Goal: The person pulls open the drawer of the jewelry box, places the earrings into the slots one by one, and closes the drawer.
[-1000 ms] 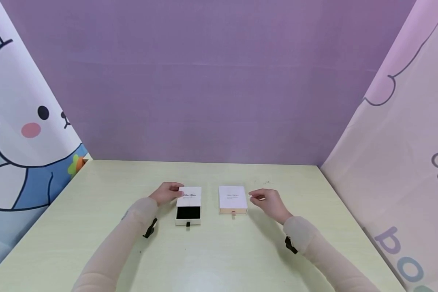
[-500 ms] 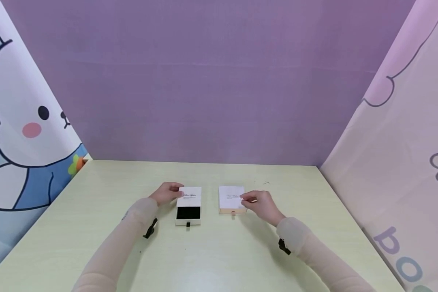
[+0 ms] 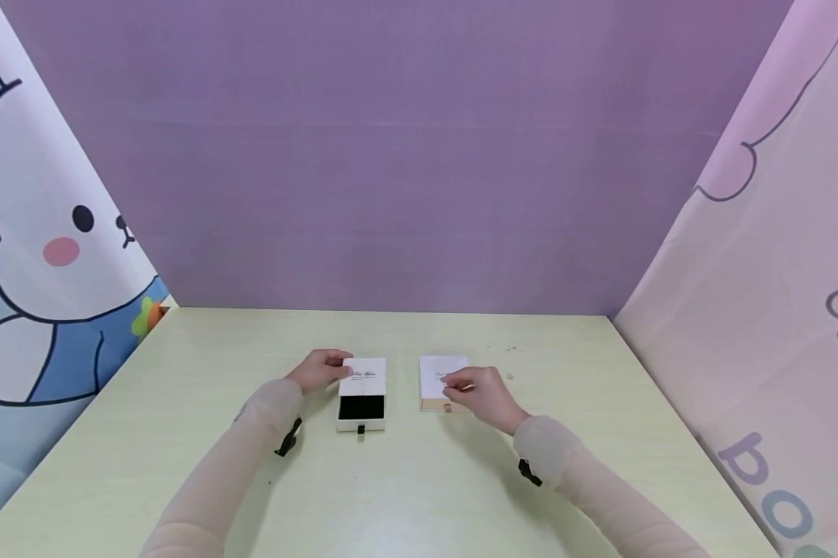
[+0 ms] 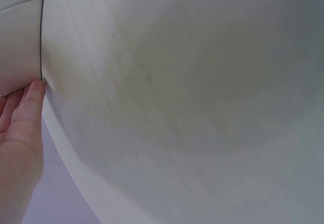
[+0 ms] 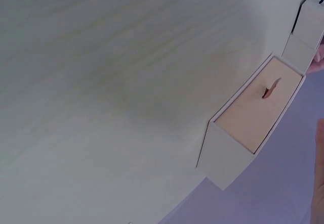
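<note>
A white drawer box (image 3: 366, 374) with script lettering lies left of centre, its drawer (image 3: 361, 425) part-way out and showing a black lining. My left hand (image 3: 318, 370) grips this box by its left side near the back; the left wrist view shows the fingers (image 4: 30, 102) at its corner. To the right lies a second drawer box (image 3: 432, 372), closed, with a peach front and a small pull tab (image 5: 271, 88). Over its right part is my right hand (image 3: 484, 395), thumb and forefinger pinched on a tiny pale thing too small to make out.
Tiny thin pieces (image 3: 510, 349) lie on the table behind the right hand, with another small piece (image 3: 509, 377) nearer. A purple backdrop (image 3: 405, 170) stands at the table's far edge. Printed cloths hang at both sides.
My right hand has moved left, from beside the closed box to over its right part, uncovering a small piece on the table. My left hand and both boxes have stayed put.
</note>
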`<state>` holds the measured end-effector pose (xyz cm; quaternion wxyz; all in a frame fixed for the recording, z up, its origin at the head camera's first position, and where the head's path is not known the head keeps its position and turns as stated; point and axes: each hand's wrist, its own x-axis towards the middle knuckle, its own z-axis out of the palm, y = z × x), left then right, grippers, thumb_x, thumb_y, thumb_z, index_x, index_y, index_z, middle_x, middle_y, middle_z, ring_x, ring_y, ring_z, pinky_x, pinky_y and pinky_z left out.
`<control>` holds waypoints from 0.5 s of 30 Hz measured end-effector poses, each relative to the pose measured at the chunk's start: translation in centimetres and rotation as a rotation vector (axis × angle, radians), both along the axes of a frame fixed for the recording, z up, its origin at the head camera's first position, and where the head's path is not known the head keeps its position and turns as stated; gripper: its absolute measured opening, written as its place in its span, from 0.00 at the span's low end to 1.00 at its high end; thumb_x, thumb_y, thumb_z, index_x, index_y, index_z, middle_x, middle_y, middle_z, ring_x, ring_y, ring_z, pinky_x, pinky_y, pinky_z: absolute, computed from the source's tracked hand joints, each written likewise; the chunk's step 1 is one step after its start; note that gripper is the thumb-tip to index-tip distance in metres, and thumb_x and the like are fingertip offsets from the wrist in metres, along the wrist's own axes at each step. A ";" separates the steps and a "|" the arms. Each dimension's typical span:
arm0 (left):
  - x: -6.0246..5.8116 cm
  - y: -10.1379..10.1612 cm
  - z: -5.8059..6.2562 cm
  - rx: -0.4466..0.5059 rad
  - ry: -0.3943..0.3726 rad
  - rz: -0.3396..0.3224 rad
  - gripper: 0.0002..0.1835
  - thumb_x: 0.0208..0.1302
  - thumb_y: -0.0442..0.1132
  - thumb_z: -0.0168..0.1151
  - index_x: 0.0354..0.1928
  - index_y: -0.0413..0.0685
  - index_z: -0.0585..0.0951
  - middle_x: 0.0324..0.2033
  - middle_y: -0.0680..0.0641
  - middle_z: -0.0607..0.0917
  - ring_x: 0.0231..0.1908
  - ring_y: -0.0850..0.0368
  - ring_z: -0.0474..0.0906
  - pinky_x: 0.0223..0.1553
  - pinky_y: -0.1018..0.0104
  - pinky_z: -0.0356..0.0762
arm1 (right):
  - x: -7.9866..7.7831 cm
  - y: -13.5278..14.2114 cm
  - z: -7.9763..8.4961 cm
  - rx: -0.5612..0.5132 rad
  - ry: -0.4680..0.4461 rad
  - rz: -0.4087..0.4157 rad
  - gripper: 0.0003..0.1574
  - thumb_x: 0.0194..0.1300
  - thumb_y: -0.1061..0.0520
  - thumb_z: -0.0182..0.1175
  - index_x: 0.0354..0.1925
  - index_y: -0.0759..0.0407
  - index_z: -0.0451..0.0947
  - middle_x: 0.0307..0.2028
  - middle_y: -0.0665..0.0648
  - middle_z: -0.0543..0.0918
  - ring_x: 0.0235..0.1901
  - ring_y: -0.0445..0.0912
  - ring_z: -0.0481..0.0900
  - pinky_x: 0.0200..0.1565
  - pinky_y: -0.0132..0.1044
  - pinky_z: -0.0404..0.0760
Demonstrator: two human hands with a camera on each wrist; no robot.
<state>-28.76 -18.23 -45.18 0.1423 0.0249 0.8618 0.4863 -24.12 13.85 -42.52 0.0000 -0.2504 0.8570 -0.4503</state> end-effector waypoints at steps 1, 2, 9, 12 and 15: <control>0.0 0.0 0.0 0.001 0.002 0.000 0.24 0.65 0.38 0.54 0.61 0.37 0.68 0.59 0.34 0.70 0.58 0.43 0.68 0.56 0.53 0.70 | 0.1 -0.1 0.0 -0.009 -0.005 0.009 0.12 0.55 0.65 0.63 0.40 0.66 0.82 0.33 0.57 0.85 0.32 0.45 0.82 0.36 0.27 0.81; 0.0 0.0 0.0 -0.002 0.006 -0.004 0.24 0.65 0.38 0.54 0.61 0.37 0.68 0.59 0.33 0.70 0.58 0.42 0.68 0.56 0.53 0.70 | 0.1 -0.3 0.0 -0.018 -0.014 0.019 0.12 0.55 0.65 0.63 0.40 0.67 0.82 0.33 0.58 0.85 0.32 0.47 0.82 0.36 0.27 0.81; -0.1 -0.2 -0.2 0.001 0.012 -0.013 0.24 0.65 0.39 0.54 0.61 0.37 0.68 0.60 0.33 0.69 0.60 0.40 0.65 0.57 0.52 0.70 | 0.2 -1.2 -0.3 -0.027 -0.037 0.057 0.12 0.57 0.64 0.62 0.42 0.67 0.81 0.34 0.58 0.84 0.31 0.53 0.82 0.34 0.27 0.81; -0.2 -0.2 -0.3 -0.001 0.015 -0.017 0.24 0.65 0.39 0.55 0.61 0.37 0.68 0.60 0.32 0.69 0.60 0.40 0.65 0.57 0.52 0.70 | 0.2 -1.6 -0.4 -0.012 -0.023 0.061 0.12 0.56 0.64 0.62 0.41 0.66 0.82 0.32 0.56 0.84 0.28 0.47 0.81 0.31 0.27 0.81; -0.3 -0.2 -0.3 0.000 0.015 -0.014 0.24 0.65 0.39 0.55 0.61 0.37 0.68 0.59 0.33 0.70 0.59 0.41 0.67 0.57 0.52 0.70 | 0.2 -1.9 -0.5 0.000 0.003 0.064 0.11 0.56 0.64 0.63 0.40 0.66 0.82 0.31 0.55 0.84 0.28 0.42 0.80 0.31 0.27 0.81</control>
